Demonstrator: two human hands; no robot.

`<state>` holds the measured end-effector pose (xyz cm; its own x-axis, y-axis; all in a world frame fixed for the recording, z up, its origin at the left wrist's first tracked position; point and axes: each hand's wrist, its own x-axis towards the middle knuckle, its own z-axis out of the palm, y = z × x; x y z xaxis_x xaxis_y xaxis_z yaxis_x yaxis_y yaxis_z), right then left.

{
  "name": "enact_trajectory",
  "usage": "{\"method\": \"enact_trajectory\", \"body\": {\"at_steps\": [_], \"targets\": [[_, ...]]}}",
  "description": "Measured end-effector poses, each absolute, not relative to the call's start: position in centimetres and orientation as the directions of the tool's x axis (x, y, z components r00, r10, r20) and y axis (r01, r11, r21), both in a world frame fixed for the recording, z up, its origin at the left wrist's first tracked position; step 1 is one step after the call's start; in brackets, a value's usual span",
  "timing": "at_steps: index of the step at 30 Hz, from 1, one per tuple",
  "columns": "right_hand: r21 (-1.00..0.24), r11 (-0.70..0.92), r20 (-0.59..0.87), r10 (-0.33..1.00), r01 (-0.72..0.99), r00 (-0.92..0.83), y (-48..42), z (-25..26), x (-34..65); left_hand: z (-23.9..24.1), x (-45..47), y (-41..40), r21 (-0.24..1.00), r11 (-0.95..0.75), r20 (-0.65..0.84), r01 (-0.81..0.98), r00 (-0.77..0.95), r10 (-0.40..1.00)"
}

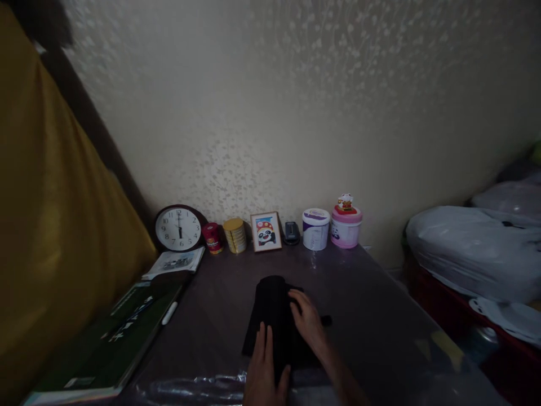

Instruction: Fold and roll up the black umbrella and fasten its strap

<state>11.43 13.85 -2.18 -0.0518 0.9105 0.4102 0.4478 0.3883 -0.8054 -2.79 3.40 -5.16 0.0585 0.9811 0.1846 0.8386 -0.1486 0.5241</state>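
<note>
A black folded cloth (273,307) lies on the dark desk (363,316), near its front edge. My left hand (264,366) rests flat on the cloth's near end, fingers stretched out and pointing away from me. My right hand (307,322) lies on the cloth's right side, fingers extended and pressing on the fabric. Neither hand grips anything that I can see.
Along the wall stand a round clock (178,228), a red tin (212,237), a gold can (235,234), a framed panda picture (266,231), a white tub (315,228) and a pink tub (346,225). Books (127,332) lie at left. A covered bed (473,248) is at right.
</note>
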Motion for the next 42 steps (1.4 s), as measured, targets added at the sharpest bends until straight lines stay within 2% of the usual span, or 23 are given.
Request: {"method": "enact_trajectory", "body": {"at_steps": [2,5,10,14,17,22,27,33,39,42], "targets": [[-0.845,0.259,0.337,0.937,0.468,0.090,14.2,-3.0,13.1,-5.0,-2.4,3.0,0.513,-0.090,0.173,0.854,0.000,0.985],[-0.895,0.117,0.202,0.967,0.431,0.156,14.3,-4.3,15.1,-4.5,-2.1,2.8,0.502,-0.026,0.115,0.864,-0.037,0.993],[-0.957,0.053,0.107,0.978,0.284,0.180,14.6,-5.4,15.9,-4.1,-2.0,2.8,0.490,0.003,0.081,0.872,-0.049,0.995],[-0.964,0.037,0.096,0.972,0.262,0.215,14.6,-4.5,15.7,-4.2,-2.0,2.8,0.506,0.009,0.076,0.863,-0.055,0.996],[-0.971,0.036,0.080,0.980,0.236,0.180,14.2,-3.6,15.4,-4.2,-2.1,2.7,0.516,-0.003,0.089,0.857,-0.050,0.995],[-0.983,-0.038,-0.025,0.997,0.179,0.073,13.7,-3.0,15.1,-4.0,-2.2,2.7,0.521,0.013,0.058,0.854,-0.050,0.997],[-0.975,-0.011,0.001,0.998,0.223,0.057,13.9,-2.5,15.9,-3.9,-2.3,2.8,0.527,0.037,0.013,0.849,-0.052,0.999],[-0.997,-0.045,-0.042,0.998,0.064,0.049,13.2,-0.5,15.6,-3.9,-2.3,3.0,0.532,0.030,-0.004,0.846,-0.033,0.999],[-0.999,0.011,0.015,0.994,-0.032,-0.112,12.5,1.7,14.2,-4.1,-2.1,2.9,0.527,0.058,-0.002,0.848,-0.067,0.998],[-0.997,-0.029,-0.017,0.989,-0.078,-0.145,12.9,2.1,12.9,-4.3,-2.1,2.9,0.542,0.057,-0.009,0.839,-0.062,0.998]]}}
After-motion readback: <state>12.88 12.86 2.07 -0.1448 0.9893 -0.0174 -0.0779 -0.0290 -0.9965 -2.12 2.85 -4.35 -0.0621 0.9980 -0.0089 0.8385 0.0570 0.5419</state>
